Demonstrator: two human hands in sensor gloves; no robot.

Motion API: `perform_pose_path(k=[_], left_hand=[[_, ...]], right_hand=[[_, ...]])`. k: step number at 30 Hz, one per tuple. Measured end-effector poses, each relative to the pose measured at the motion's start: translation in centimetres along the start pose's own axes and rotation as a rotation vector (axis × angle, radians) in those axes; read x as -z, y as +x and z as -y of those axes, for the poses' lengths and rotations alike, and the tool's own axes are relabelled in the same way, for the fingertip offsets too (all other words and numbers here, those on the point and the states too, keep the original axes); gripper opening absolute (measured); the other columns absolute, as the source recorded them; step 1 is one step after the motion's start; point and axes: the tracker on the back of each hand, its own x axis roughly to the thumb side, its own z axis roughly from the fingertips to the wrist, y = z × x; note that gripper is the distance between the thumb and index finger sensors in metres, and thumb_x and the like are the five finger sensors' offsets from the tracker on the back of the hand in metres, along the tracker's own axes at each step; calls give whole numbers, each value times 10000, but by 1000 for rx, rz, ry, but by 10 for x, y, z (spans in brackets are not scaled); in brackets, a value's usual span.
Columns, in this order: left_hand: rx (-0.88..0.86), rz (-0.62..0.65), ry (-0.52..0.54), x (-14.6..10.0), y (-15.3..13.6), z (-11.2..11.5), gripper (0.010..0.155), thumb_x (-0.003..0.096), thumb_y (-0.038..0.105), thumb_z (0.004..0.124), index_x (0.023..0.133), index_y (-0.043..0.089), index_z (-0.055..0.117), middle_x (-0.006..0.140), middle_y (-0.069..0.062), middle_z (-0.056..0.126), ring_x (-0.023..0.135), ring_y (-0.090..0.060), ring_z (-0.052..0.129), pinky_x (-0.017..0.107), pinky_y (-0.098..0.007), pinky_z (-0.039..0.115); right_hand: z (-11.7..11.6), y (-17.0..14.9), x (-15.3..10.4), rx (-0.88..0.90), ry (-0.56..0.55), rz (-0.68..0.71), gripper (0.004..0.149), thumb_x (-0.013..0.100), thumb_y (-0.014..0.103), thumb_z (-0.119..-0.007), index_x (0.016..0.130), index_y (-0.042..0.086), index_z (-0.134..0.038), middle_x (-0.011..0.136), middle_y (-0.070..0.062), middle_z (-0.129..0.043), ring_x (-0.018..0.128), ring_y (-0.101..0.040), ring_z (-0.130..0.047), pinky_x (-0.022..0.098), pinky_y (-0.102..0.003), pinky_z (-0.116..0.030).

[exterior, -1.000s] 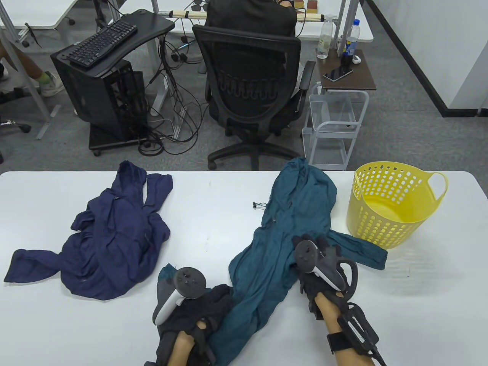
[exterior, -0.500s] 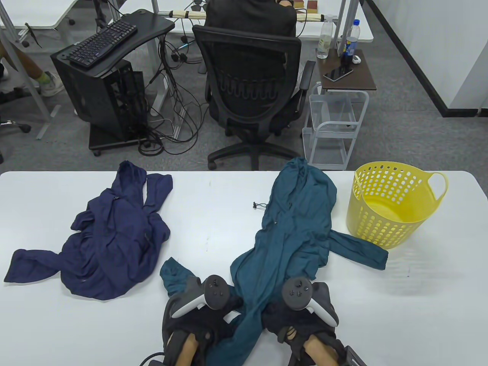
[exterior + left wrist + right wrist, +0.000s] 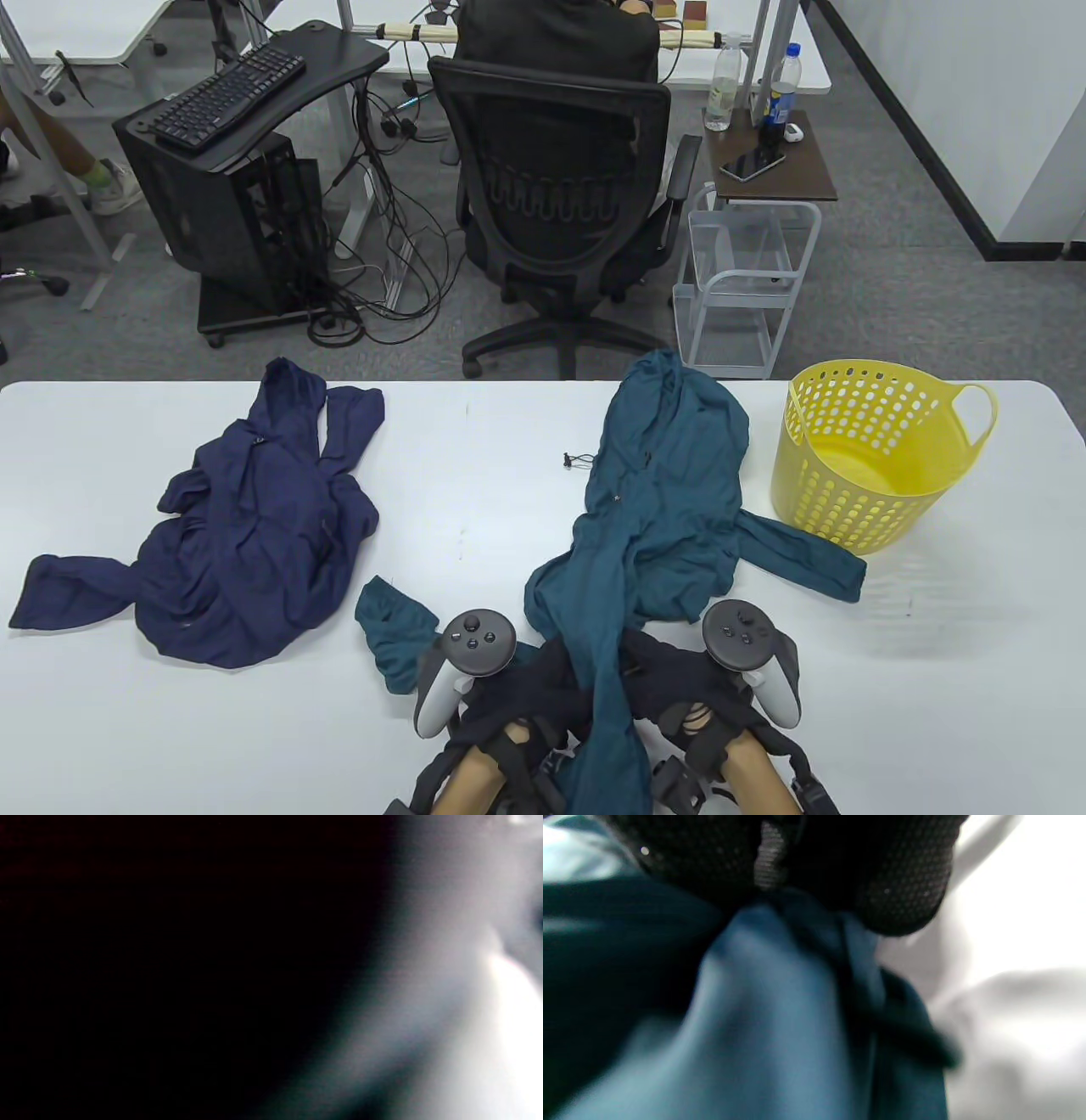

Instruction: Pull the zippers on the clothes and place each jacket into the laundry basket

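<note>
Gripping the near hem of the teal jacket (image 3: pixel 653 518) with both hands at the near edge of the tabletop (image 3: pixel 509 475). My right hand (image 3: pixel 691 692) has its fingers (image 3: pixel 899 895) clamped on a fold of teal cloth, per the right wrist view. My left hand (image 3: pixel 509 700) sits just left of the same strip; its hold I cannot tell, since the left wrist view is dark. Jacket lies down the right half, hood far, beside the yellow laundry basket (image 3: pixel 874 458). The navy jacket (image 3: pixel 246 543) waits far left. Judgement: find both zipper ends at the hem, hold the fabric taut, then pull the slider straight.
</note>
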Motion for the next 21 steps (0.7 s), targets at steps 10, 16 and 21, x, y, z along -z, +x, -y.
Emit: perform_pose_path(k=[10,16,21], left_hand=[[135,44,244,-24,0,-49,590,358,434,874,923,323,742,705,121,974,420,-96,1054,384,-384,898],[269,30,424,-49,7,-78,583,356,420,881,917,319,760,702,108,980,416,-106,1054,381,-392,895],[420,10,532,-67,18,-89,565,363,411,879,912,327,775,700,99,983,418,-117,1048,389,-404,888]], right_hand=[[46,-7,-18,-9,-95,-2,427,417,294,-936,839,301,-874,759,20,-966,362,-127,-1088,283,-288,-937],[90,-17,-37,91,-155,10,415,415,275,-951,827,283,-896,756,-4,-966,334,-131,-1090,266,-288,-940],[121,-29,-54,160,-193,-11,407,407,262,-983,809,268,-923,742,-24,-975,285,-134,-1089,237,-286,-944]])
